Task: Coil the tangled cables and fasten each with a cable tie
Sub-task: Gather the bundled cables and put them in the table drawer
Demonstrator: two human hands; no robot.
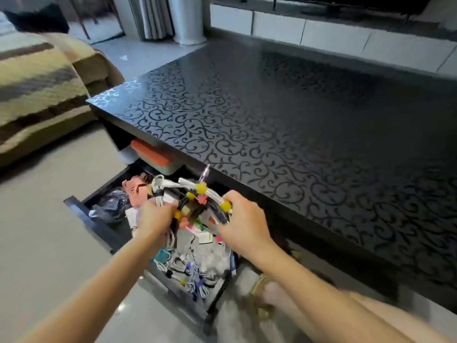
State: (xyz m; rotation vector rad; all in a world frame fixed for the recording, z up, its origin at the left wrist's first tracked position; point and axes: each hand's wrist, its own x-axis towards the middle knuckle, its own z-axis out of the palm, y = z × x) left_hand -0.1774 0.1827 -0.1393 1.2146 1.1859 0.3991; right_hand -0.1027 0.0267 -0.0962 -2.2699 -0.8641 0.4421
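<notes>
A bundle of white and black cables (190,191) with yellow ties (200,188) hangs above an open drawer (99,226) of the black table. My left hand (154,217) grips the bundle's left side. My right hand (243,222) grips its right side, next to a yellow tie (225,206). More loose cables (188,271) and small items lie in the drawer below my hands.
The black table top (296,125) with a scroll pattern stretches to the right and back. An orange-lidded box (153,154) sits on the shelf above the drawer. A striped sofa (42,90) stands at the left, and a white TV cabinet (321,33) at the back.
</notes>
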